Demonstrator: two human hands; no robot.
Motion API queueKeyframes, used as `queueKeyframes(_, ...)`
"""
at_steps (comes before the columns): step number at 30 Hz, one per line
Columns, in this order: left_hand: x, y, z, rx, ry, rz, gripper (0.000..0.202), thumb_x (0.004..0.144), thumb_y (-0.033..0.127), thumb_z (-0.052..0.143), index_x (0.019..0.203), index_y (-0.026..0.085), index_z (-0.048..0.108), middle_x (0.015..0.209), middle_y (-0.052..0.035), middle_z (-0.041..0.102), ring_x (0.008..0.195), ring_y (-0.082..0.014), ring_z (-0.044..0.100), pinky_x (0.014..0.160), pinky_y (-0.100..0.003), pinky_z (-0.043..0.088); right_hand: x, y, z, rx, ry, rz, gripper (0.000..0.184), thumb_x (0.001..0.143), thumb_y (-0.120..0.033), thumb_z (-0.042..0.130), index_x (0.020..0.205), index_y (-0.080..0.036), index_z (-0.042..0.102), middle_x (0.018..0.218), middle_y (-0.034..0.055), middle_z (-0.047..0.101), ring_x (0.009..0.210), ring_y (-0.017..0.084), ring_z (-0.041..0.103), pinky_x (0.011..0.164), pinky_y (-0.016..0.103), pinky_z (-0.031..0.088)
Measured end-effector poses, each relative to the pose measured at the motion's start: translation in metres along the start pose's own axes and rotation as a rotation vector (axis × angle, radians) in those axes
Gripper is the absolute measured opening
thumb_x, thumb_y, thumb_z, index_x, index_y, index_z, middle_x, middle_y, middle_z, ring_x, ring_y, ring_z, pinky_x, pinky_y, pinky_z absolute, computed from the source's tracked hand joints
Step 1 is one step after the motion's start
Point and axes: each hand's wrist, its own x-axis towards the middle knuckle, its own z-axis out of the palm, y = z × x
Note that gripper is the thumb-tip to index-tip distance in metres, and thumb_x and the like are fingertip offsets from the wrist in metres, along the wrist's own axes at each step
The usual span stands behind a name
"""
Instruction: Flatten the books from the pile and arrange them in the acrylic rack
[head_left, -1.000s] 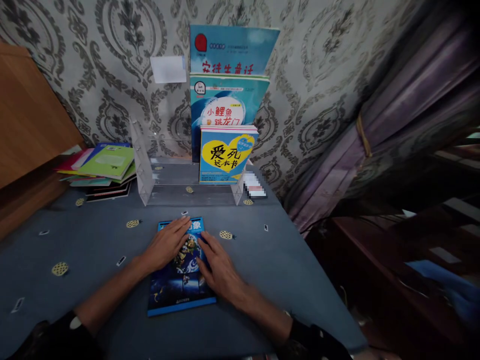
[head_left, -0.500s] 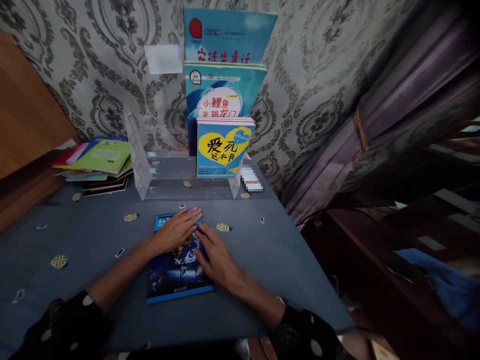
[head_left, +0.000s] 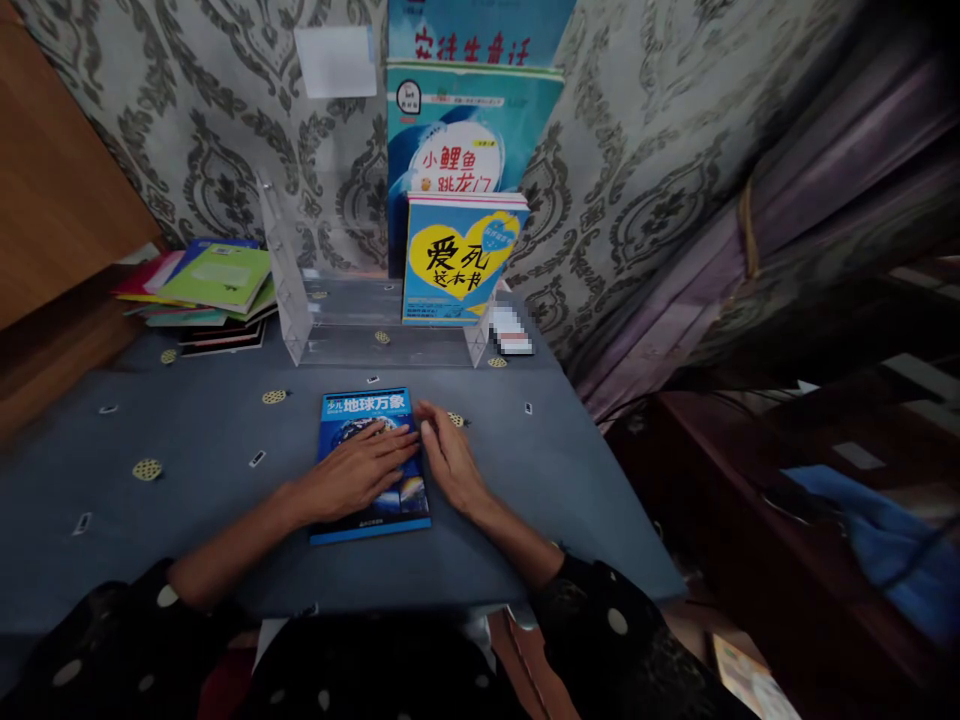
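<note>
A blue book (head_left: 375,402) with Chinese characters and a globe picture on its cover lies closed on the table in front of me. Flat across the middle of that cover rests my left hand (head_left: 356,472), fingers stretched toward the right. My right hand (head_left: 450,462) stands on edge along the book's right side, its fingers straight and its palm turned to the book. Whether it touches the book's edge I cannot tell. Part of the globe picture is hidden under my left hand.
Behind the book stands a clear acrylic stepped rack (head_left: 375,345) with blue and teal books (head_left: 465,260) upright at its right end. A stack of colourful booklets (head_left: 217,280) lies left of it. A pixelated item (head_left: 511,328) sits right of the rack. A purple curtain (head_left: 675,290) hangs at right.
My left hand has slid down from the book's top to its middle. My right hand has moved off the cover to the right edge. The view has tilted down.
</note>
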Motion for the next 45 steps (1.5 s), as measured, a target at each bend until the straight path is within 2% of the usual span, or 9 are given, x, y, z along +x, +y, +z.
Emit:
queueKeyframes(11, -0.032, 0.049, -0.003, 0.009, -0.101, 0.110, 0.044, 0.102, 0.025, 0.036, 0.146, 0.022, 0.041, 0.150, -0.0025, 0.047, 0.143, -0.0173, 0.034, 0.121, -0.045, 0.016, 0.001, -0.001, 0.000, -0.067, -0.048, -0.110, 0.037, 0.102, -0.033, 0.032, 0.127, -0.019, 0.055, 0.123, 0.0113, 0.064, 0.117, 0.021, 0.058, 0.102, 0.042, 0.045)
queueKeyframes(18, -0.053, 0.076, 0.018, 0.179, 0.023, 0.003, 0.048, 0.100, 0.020, 0.040, 0.148, 0.016, 0.036, 0.152, -0.0082, 0.044, 0.144, -0.0198, 0.033, 0.119, -0.044, 0.022, -0.001, 0.001, 0.001, -0.170, -0.064, -0.199, 0.034, 0.101, -0.031, 0.036, 0.126, -0.018, 0.056, 0.120, 0.0123, 0.065, 0.115, 0.022, 0.059, 0.102, 0.044, 0.047)
queueKeyframes(22, -0.066, 0.089, 0.025, 0.257, 0.048, -0.065, 0.051, 0.097, 0.015, 0.038, 0.148, 0.016, 0.035, 0.152, -0.0079, 0.043, 0.143, -0.0208, 0.034, 0.117, -0.046, 0.026, -0.003, -0.003, 0.003, -0.233, -0.069, -0.351, 0.030, 0.099, -0.025, 0.041, 0.122, -0.018, 0.059, 0.122, 0.0134, 0.066, 0.122, 0.025, 0.056, 0.105, 0.048, 0.044)
queueKeyframes(26, -0.078, 0.093, 0.030, 0.339, 0.220, -0.115, 0.041, 0.098, 0.014, 0.038, 0.138, 0.014, 0.050, 0.142, -0.0082, 0.056, 0.138, -0.0209, 0.043, 0.116, -0.045, 0.027, -0.008, -0.019, 0.006, -0.188, -0.185, -0.503, 0.026, 0.097, -0.019, 0.045, 0.116, -0.019, 0.062, 0.115, 0.0100, 0.070, 0.122, 0.022, 0.057, 0.105, 0.046, 0.044)
queueKeyframes(29, -0.091, 0.092, 0.029, 0.354, 0.343, -0.157, 0.036, 0.098, 0.013, 0.038, 0.128, 0.013, 0.058, 0.131, -0.0099, 0.063, 0.130, -0.0222, 0.049, 0.110, -0.042, 0.034, -0.017, -0.035, 0.013, -0.126, -0.320, -0.564, 0.025, 0.098, -0.019, 0.046, 0.116, -0.018, 0.063, 0.114, 0.0093, 0.071, 0.123, 0.020, 0.057, 0.105, 0.043, 0.045)
queueKeyframes(33, -0.116, 0.088, 0.024, 0.343, 0.418, -0.247, 0.031, 0.097, 0.013, 0.039, 0.112, 0.014, 0.065, 0.111, -0.0122, 0.068, 0.108, -0.0231, 0.061, 0.095, -0.040, 0.045, -0.031, -0.059, 0.030, -0.095, -0.546, -0.575, 0.028, 0.099, -0.022, 0.044, 0.121, -0.015, 0.060, 0.121, 0.0100, 0.069, 0.127, 0.018, 0.053, 0.109, 0.041, 0.042)
queueKeyframes(36, -0.134, 0.083, 0.025, 0.314, 0.433, -0.283, 0.027, 0.096, 0.011, 0.041, 0.098, 0.016, 0.067, 0.100, -0.0105, 0.068, 0.096, -0.0224, 0.062, 0.089, -0.039, 0.048, -0.039, -0.073, 0.042, -0.132, -0.664, -0.535, 0.033, 0.099, -0.025, 0.045, 0.129, -0.016, 0.056, 0.129, 0.0107, 0.065, 0.129, 0.018, 0.052, 0.111, 0.041, 0.040)
queueKeyframes(41, -0.141, 0.080, 0.033, 0.281, 0.488, -0.277, 0.029, 0.096, 0.011, 0.040, 0.097, 0.018, 0.068, 0.099, -0.0093, 0.068, 0.097, -0.0217, 0.062, 0.089, -0.037, 0.049, -0.035, -0.081, 0.051, -0.106, -0.714, -0.530, 0.038, 0.098, -0.021, 0.045, 0.134, -0.017, 0.053, 0.135, 0.0100, 0.062, 0.131, 0.019, 0.051, 0.114, 0.040, 0.038)
queueKeyframes(45, -0.134, 0.078, 0.031, 0.293, 0.558, -0.290, 0.029, 0.097, 0.013, 0.041, 0.108, 0.018, 0.067, 0.095, -0.0075, 0.070, 0.092, -0.0197, 0.063, 0.085, -0.033, 0.049, -0.014, -0.073, 0.055, -0.180, -0.737, -0.556, 0.039, 0.099, -0.022, 0.045, 0.137, -0.018, 0.052, 0.141, 0.0088, 0.057, 0.138, 0.018, 0.044, 0.117, 0.040, 0.034)
